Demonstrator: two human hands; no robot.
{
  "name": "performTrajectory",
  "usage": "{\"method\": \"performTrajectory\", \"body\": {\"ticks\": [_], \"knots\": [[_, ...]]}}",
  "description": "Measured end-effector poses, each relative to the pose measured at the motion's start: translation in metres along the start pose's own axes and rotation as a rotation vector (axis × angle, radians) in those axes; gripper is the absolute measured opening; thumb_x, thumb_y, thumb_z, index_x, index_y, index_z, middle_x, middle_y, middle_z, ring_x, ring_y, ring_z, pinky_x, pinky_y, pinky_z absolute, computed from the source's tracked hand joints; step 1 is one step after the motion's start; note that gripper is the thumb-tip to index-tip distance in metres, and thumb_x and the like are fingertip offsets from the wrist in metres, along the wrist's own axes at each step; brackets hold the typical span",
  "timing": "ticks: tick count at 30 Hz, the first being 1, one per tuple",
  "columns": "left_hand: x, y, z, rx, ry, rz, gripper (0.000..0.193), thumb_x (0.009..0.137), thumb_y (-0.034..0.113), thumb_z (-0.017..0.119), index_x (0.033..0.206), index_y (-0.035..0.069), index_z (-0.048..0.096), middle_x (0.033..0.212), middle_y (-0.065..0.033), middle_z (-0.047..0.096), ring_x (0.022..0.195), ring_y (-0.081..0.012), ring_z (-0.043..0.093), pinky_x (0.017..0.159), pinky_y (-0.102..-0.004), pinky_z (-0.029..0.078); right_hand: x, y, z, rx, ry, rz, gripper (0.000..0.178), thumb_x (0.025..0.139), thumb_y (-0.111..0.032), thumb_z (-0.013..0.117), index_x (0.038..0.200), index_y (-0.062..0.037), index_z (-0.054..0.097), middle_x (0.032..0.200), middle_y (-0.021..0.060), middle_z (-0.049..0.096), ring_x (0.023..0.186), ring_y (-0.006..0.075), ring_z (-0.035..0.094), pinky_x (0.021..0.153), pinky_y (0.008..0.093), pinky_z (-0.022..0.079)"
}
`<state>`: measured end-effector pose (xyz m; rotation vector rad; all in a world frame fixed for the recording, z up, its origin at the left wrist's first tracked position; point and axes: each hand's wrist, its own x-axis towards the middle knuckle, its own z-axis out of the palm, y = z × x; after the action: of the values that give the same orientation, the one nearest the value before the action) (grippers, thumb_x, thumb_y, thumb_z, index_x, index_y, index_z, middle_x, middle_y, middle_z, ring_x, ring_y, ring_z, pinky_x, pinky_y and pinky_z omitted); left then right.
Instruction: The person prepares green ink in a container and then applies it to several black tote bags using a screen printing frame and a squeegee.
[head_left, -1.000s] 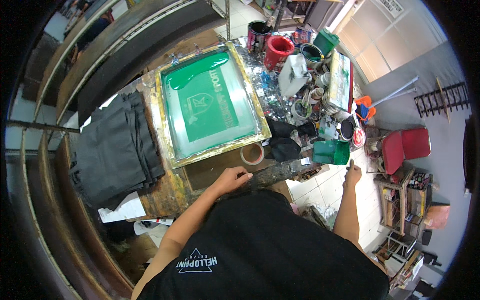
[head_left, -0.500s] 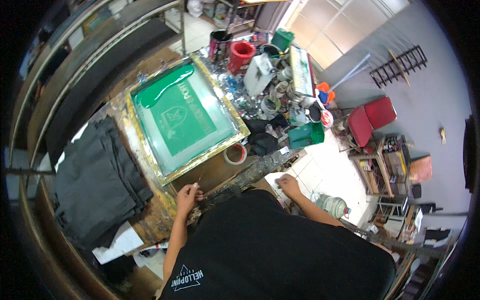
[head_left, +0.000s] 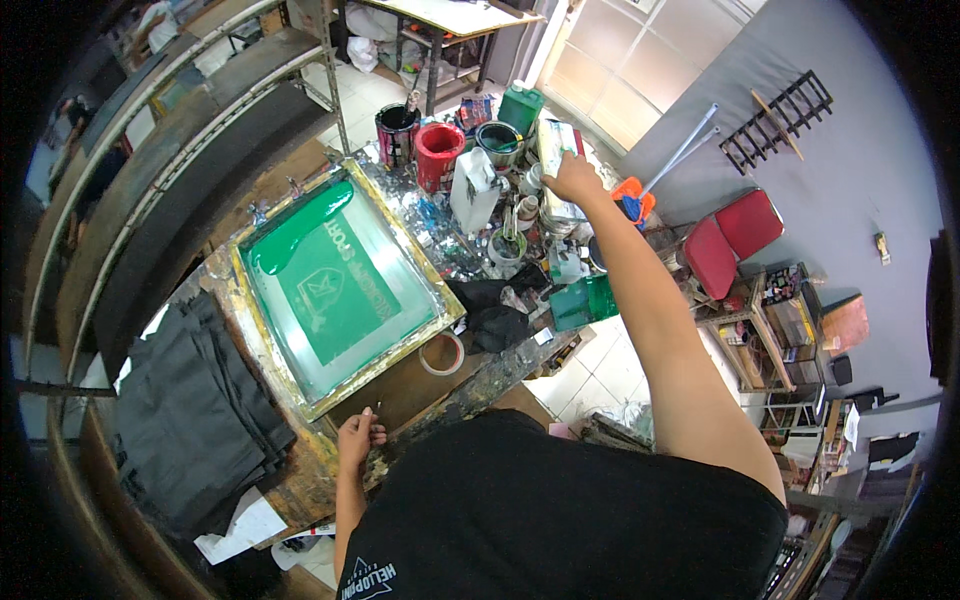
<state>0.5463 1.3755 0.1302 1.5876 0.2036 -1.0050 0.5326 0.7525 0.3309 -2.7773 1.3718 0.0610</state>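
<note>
The right hand (head_left: 575,180) is reaching far across the cluttered bench (head_left: 400,390), fingers closing on a flat squeegee-like tool (head_left: 556,150) beyond the white jug (head_left: 472,190). The left hand (head_left: 358,438) is pinching something small at the near edge, just below the green screen frame (head_left: 335,290). The outstretched forearm is passing over open ink pots (head_left: 437,155); a dip could be knocking them over or smearing the screen.

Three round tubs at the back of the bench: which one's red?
The middle tub: bright red walls, between the black bucket on its left and the dark-rimmed tub on its right.
</note>
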Motion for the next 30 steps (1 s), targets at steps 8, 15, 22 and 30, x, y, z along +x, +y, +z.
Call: {"method": "performTrajectory", "body": {"ticks": [8, 15, 22, 30], "knots": [[-0.041, -0.002, 0.029, 0.123, 0.033, -0.065, 0.048, 0.102, 0.043, 0.065, 0.105, -0.005, 0.067, 0.082, -0.0129, 0.070, 0.068, -0.0178, 0.067, 0.064, -0.0315, 0.058, 0.060, -0.016, 0.050, -0.312, 0.006, 0.092, 0.058, 0.088, -0.048, 0.070, 0.119, 0.0008, 0.073, 0.122, 0.0183, 0.071, 0.107, 0.0328, 0.073, 0.069, 0.0522, 0.064], [-0.036, 0.010, 0.042, 0.219, -0.020, -0.019, 0.046, 0.102, 0.041, 0.066, 0.104, -0.005, 0.067, 0.082, -0.0129, 0.070, 0.069, -0.0171, 0.068, 0.063, -0.0316, 0.057, 0.097, 0.000, 0.073, -0.271, 0.050, -0.061, 0.028, 0.093, -0.018, 0.058, 0.105, -0.0019, 0.078, 0.110, 0.0218, 0.076, 0.096, 0.0380, 0.076, 0.075, 0.0501, 0.063], [-0.032, 0.032, 0.042, 0.285, -0.079, 0.059, 0.043, 0.102, 0.039, 0.067, 0.100, -0.004, 0.067, 0.083, -0.0111, 0.071, 0.070, -0.0161, 0.070, 0.062, -0.0311, 0.057, 0.092, 0.030, -0.010, -0.076, 0.131, -0.097, 0.034, 0.095, -0.028, 0.057, 0.106, -0.0023, 0.076, 0.106, 0.0262, 0.074, 0.102, 0.0408, 0.073, 0.087, 0.0499, 0.058], [-0.021, 0.014, 0.023, 0.202, -0.177, 0.057, 0.042, 0.103, 0.039, 0.066, 0.095, -0.001, 0.065, 0.079, -0.0087, 0.069, 0.068, -0.0150, 0.069, 0.061, -0.0308, 0.057, -0.127, -0.053, -0.158, 0.061, 0.394, -0.462, 0.047, 0.099, -0.038, 0.063, 0.130, -0.0030, 0.063, 0.092, 0.0255, 0.069, 0.083, 0.0404, 0.070, 0.074, 0.0527, 0.052]]}}
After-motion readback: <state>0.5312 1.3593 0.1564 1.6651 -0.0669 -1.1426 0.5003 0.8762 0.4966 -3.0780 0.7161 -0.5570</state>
